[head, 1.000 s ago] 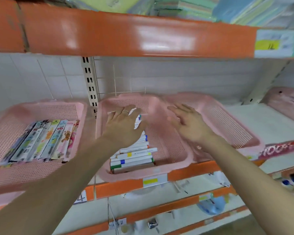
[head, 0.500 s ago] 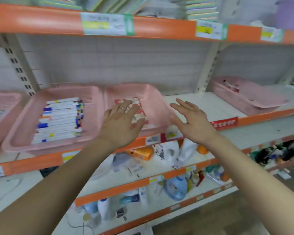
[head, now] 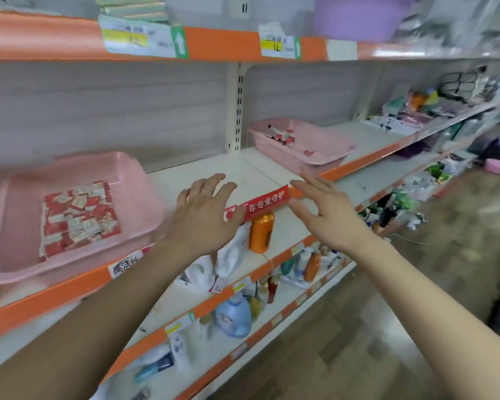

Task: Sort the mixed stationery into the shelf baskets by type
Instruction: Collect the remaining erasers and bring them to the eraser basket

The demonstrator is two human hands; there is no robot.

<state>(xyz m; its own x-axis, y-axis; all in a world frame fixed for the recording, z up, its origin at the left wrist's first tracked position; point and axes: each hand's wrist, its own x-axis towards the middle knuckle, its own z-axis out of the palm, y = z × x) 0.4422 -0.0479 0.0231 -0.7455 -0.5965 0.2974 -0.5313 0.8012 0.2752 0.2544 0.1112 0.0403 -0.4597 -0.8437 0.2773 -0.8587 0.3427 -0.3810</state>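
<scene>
A pink basket (head: 133, 180) on the middle shelf at left holds several small red-and-white packets (head: 78, 215). Farther right on the same shelf stands another pink basket (head: 329, 151) with a few mixed red and white items (head: 283, 135) at its back. My left hand (head: 205, 215) is stretched out, fingers straight, over the bare shelf between the two baskets and holds nothing. My right hand (head: 326, 212) is held out beside it, fingers straight and empty, near the shelf's orange front edge.
A red label strip (head: 260, 203) sits on the shelf edge between my hands. Below are bottles, including an orange one (head: 261, 232) and a blue one (head: 233, 316). A purple basin (head: 358, 18) and stacked goods sit on the top shelf. More goods crowd the far right.
The view has swung right along the shelf: the marker basket has left the frame and the far right basket has come closer. Both hands stayed stretched out and empty.
</scene>
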